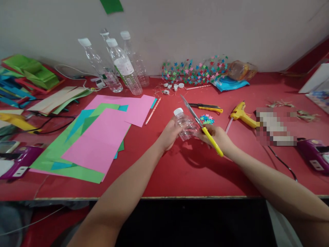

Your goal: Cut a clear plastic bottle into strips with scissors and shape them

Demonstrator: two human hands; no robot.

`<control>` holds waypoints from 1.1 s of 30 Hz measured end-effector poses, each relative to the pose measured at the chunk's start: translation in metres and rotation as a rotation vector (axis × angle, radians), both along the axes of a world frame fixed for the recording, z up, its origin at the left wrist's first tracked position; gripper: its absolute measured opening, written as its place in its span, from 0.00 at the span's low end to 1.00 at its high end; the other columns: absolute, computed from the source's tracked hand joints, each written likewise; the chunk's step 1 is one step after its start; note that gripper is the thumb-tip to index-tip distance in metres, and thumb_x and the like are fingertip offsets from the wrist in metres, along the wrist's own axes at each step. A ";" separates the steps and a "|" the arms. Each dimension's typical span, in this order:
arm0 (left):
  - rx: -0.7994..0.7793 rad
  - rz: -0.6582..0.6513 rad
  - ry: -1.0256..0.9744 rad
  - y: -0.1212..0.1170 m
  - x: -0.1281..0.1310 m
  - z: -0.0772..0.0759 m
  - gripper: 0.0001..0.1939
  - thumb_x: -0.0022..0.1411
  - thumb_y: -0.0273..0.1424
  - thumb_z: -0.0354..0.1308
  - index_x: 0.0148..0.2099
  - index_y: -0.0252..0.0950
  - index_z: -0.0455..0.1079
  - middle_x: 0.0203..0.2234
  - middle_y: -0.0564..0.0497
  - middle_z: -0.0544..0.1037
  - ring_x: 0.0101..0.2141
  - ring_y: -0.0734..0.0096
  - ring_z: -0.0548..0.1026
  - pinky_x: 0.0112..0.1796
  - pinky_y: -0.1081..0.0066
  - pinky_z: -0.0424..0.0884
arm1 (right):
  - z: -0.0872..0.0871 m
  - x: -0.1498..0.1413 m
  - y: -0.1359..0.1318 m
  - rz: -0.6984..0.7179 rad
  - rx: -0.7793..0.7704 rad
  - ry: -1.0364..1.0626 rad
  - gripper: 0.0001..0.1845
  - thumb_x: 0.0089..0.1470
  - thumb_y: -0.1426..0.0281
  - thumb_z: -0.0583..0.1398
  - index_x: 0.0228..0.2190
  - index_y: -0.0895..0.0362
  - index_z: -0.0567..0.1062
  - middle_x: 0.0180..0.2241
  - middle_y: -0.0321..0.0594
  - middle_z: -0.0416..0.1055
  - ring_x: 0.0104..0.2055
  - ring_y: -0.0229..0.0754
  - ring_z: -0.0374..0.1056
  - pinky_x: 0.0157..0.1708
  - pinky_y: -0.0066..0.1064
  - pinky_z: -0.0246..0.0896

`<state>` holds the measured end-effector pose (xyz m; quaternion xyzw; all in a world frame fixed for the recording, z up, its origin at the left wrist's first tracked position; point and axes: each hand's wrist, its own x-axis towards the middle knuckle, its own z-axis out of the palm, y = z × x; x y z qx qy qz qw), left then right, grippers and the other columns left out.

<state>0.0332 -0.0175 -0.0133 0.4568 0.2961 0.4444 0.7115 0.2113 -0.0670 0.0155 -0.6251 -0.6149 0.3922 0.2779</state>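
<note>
My left hand [169, 133] is wrapped round a short clear plastic bottle top [186, 127] with a white cap, tilted a little above the table. My right hand [215, 137] holds a pair of scissors [211, 140] with yellow handles, its blades pointing up and away to the left. The right fingers also reach the right side of the bottle piece; whether they press on it I cannot tell. Just beyond the hands lie a small pile of coloured paper stars [207, 119] and a yellow-black utility knife [205, 107].
Pink, green and blue paper sheets [100, 140] cover the left. Several capped plastic bottles [124, 68] stand by the wall near a star-covered clear bottle [192, 71]. A yellow glue gun [243, 115] lies right, with a purple power strip [312, 156] beyond. The table's front edge [180, 198] is close.
</note>
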 end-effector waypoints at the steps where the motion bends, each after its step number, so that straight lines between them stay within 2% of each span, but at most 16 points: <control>1: -0.016 -0.027 -0.001 -0.001 0.000 0.000 0.21 0.53 0.37 0.67 0.46 0.37 0.66 0.44 0.46 0.77 0.45 0.60 0.78 0.47 0.56 0.74 | -0.001 0.000 0.000 0.000 0.023 -0.011 0.21 0.44 0.51 0.60 0.22 0.53 0.61 0.16 0.28 0.58 0.19 0.34 0.55 0.21 0.27 0.48; 6: -0.015 -0.263 -0.039 -0.002 -0.010 0.001 0.25 0.51 0.29 0.66 0.52 0.40 0.67 0.50 0.44 0.75 0.49 0.55 0.76 0.50 0.54 0.73 | -0.004 0.003 0.000 -0.033 0.071 -0.060 0.13 0.46 0.59 0.55 0.23 0.52 0.58 0.17 0.30 0.59 0.21 0.36 0.56 0.23 0.28 0.48; 9: -0.015 -0.352 -0.096 -0.001 -0.014 0.002 0.26 0.51 0.34 0.66 0.53 0.41 0.68 0.52 0.43 0.74 0.52 0.50 0.74 0.52 0.52 0.72 | -0.005 0.004 0.001 -0.029 0.088 -0.090 0.12 0.46 0.60 0.55 0.23 0.52 0.57 0.18 0.30 0.59 0.22 0.36 0.56 0.24 0.28 0.47; 12: -0.042 -0.316 -0.085 -0.002 -0.013 0.002 0.25 0.55 0.40 0.65 0.54 0.39 0.68 0.53 0.41 0.73 0.53 0.49 0.73 0.52 0.50 0.73 | -0.006 0.003 0.002 -0.009 0.134 -0.157 0.13 0.45 0.59 0.54 0.21 0.52 0.57 0.18 0.31 0.58 0.23 0.36 0.55 0.24 0.28 0.47; 15: -0.056 -0.284 -0.031 -0.001 -0.011 0.002 0.22 0.56 0.37 0.64 0.52 0.39 0.69 0.51 0.41 0.75 0.50 0.51 0.76 0.50 0.51 0.74 | -0.007 0.002 0.002 -0.004 0.147 -0.198 0.12 0.45 0.59 0.54 0.21 0.53 0.58 0.19 0.32 0.60 0.23 0.36 0.54 0.24 0.28 0.46; 19: -0.051 -0.310 -0.041 0.000 -0.012 0.004 0.19 0.54 0.33 0.64 0.49 0.38 0.71 0.46 0.42 0.78 0.47 0.53 0.78 0.48 0.53 0.75 | -0.006 0.002 0.000 0.015 0.111 -0.151 0.14 0.46 0.58 0.55 0.22 0.52 0.56 0.17 0.30 0.58 0.22 0.36 0.53 0.23 0.28 0.45; 25: -0.081 -0.293 -0.045 0.001 -0.012 0.005 0.19 0.52 0.31 0.62 0.48 0.35 0.71 0.43 0.41 0.79 0.46 0.50 0.78 0.46 0.51 0.76 | -0.007 0.002 0.000 0.023 0.103 -0.167 0.16 0.48 0.56 0.55 0.22 0.52 0.56 0.18 0.31 0.58 0.22 0.37 0.55 0.23 0.28 0.46; 30: -0.113 -0.213 -0.008 -0.003 -0.005 0.002 0.22 0.52 0.32 0.64 0.49 0.35 0.69 0.43 0.41 0.79 0.44 0.51 0.79 0.44 0.52 0.76 | -0.006 0.002 0.000 0.052 0.120 -0.245 0.12 0.50 0.59 0.54 0.23 0.52 0.58 0.21 0.35 0.62 0.24 0.38 0.56 0.25 0.28 0.48; 33: -0.102 -0.154 0.028 -0.007 0.001 0.000 0.20 0.53 0.33 0.65 0.48 0.37 0.68 0.44 0.43 0.79 0.45 0.55 0.79 0.44 0.55 0.76 | -0.004 0.001 -0.001 0.061 0.126 -0.336 0.12 0.52 0.60 0.54 0.24 0.52 0.59 0.21 0.37 0.64 0.23 0.39 0.59 0.25 0.29 0.48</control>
